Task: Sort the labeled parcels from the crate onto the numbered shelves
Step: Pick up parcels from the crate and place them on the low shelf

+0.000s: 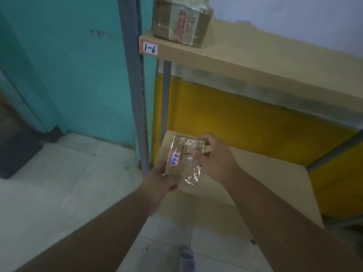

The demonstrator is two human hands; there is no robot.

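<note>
Taped box [181, 18] on shelf [235, 55] — grey post [135, 85] beside.

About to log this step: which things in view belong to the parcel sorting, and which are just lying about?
Job:
- small taped parcel, gripped by left hand and right hand
- shelf tagged 1-6
- taped parcel on it
- lower shelf

Lying about:
- dark object on the floor
- teal wall panel
</note>
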